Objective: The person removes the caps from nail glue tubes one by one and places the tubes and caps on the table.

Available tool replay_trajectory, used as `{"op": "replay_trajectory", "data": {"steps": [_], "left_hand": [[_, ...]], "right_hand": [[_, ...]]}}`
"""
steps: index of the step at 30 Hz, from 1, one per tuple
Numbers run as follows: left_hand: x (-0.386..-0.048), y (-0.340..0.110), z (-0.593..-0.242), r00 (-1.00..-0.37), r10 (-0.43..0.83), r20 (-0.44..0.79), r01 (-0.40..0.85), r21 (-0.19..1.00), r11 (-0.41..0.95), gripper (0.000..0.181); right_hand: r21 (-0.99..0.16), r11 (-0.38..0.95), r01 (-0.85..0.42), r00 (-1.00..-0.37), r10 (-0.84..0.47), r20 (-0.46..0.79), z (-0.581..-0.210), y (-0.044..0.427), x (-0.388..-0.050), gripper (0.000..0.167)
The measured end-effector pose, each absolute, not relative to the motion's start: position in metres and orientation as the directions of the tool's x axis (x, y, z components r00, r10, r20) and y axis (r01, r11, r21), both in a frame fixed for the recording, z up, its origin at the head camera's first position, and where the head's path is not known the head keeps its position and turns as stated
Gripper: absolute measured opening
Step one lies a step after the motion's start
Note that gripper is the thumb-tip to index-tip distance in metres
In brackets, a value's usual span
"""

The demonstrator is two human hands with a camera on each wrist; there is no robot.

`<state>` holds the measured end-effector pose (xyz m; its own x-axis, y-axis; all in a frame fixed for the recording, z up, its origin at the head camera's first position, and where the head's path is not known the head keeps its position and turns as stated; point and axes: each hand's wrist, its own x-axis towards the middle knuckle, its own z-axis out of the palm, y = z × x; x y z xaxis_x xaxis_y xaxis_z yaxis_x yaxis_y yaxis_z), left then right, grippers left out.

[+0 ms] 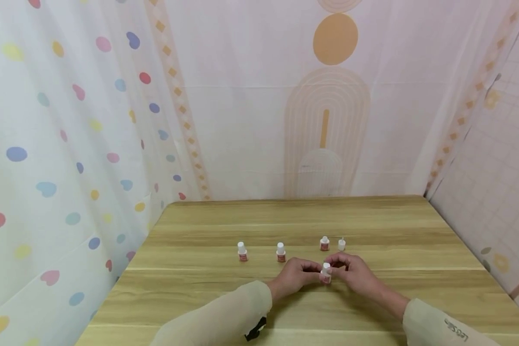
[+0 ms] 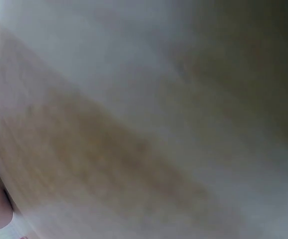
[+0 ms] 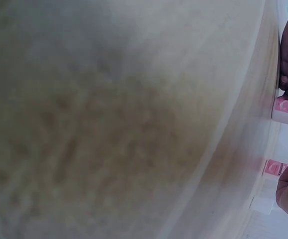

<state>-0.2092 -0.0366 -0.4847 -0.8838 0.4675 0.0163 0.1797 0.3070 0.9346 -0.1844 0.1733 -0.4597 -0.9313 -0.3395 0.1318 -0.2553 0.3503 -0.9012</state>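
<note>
A small white bottle with a red label (image 1: 326,278) stands upright near the table's front, between both hands. My left hand (image 1: 297,278) grips its body from the left, and the bottle (image 3: 287,110) shows beside those fingers in the right wrist view. On the other side, my right hand (image 1: 354,275) has thumb and index finger at the white cap (image 1: 326,265), seeming to pinch it; the fingertips partly hide the contact. Just behind, a matching bottle (image 1: 324,244) has a shorter white top. Next to it stands a white cap with a thin upright stem (image 1: 341,244).
Two more red-labelled bottles, the far-left one (image 1: 242,252) and a nearer one (image 1: 280,253), stand upright with tall white caps. All rest on a wood-grain table (image 1: 199,216). Patterned curtains (image 1: 242,120) hang behind and at the sides. The left wrist view is mostly blurred.
</note>
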Motion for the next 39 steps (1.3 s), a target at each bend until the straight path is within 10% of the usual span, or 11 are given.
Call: {"op": "replay_trajectory", "data": {"steps": [39], "left_hand": [[-0.2076, -0.0369, -0.4855, -0.869, 0.493, 0.048, 0.226, 0.924, 0.309, 0.014]], "right_hand": [[-0.877, 0.405, -0.260, -0.941, -0.309, 0.136, -0.4596, 0.1730, -0.1881, 0.019]]}}
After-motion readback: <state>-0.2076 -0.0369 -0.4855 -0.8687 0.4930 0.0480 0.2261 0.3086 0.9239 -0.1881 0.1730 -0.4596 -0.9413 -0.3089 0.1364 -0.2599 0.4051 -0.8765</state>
